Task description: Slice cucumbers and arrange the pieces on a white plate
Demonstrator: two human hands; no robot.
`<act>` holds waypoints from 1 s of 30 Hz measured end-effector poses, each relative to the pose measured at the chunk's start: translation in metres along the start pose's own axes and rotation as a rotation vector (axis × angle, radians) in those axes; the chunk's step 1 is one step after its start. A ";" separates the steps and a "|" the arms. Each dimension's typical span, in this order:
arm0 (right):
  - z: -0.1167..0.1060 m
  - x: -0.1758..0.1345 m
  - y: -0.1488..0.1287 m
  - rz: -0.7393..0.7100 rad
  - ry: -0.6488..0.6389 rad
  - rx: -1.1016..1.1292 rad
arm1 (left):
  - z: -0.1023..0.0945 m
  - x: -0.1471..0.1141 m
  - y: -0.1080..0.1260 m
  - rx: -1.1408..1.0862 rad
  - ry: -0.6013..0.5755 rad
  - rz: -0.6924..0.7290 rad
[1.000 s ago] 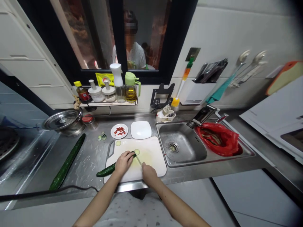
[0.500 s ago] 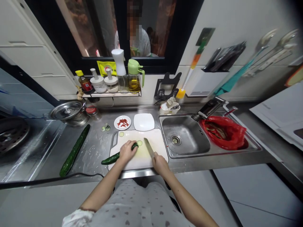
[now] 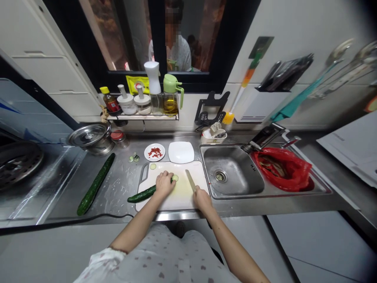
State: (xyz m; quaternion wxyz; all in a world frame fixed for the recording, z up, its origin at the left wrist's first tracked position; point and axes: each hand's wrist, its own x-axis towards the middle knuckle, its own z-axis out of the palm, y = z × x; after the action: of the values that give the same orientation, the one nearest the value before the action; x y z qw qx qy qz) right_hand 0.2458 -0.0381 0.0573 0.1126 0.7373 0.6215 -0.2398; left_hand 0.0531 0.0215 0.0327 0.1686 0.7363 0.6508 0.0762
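Observation:
My left hand (image 3: 165,184) is closed over the cut end of a dark green cucumber (image 3: 141,195) that lies on a white cutting board (image 3: 165,204). At its fingertips is a pale round cucumber slice (image 3: 175,178), touching or nearly so. In my right hand (image 3: 202,199) I grip the handle of a knife (image 3: 190,180), its blade pointing away from me over the board, apart from the cucumber. Another cucumber slice (image 3: 152,166) rests near the board's far left corner. A second, whole cucumber (image 3: 96,184) lies on the steel counter to the left.
Behind the board stand a small plate (image 3: 148,155) with chopped red pieces and a white square dish (image 3: 181,152). Cucumber scraps (image 3: 134,158) lie left of them. To the right is a sink (image 3: 235,184), with a red plastic bag (image 3: 294,179) beyond. A lidded pot (image 3: 91,139) stands back left.
My left hand has slid right along the cucumber, its fingers reaching the slice. The knife has shifted a little to the right, away from the slice. The whole view has shifted slightly.

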 end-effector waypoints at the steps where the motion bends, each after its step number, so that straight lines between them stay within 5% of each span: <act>1: 0.000 0.002 0.000 0.002 -0.004 -0.001 | 0.000 0.003 0.003 0.018 -0.017 0.020; 12: 0.006 0.009 0.000 -0.002 -0.001 0.004 | 0.007 0.028 0.024 0.202 -0.116 -0.038; 22: 0.006 0.009 -0.001 0.008 0.005 -0.001 | -0.007 0.032 0.028 0.022 -0.088 -0.061; 30: 0.006 0.010 0.001 -0.006 -0.009 0.018 | -0.023 0.047 -0.020 -0.396 0.069 -0.496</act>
State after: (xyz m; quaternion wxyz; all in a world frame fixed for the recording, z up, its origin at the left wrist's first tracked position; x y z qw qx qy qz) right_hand 0.2468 -0.0321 0.0469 0.1078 0.7355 0.6208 -0.2490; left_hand 0.0331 0.0732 0.0417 0.2997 0.5049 0.7885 0.1830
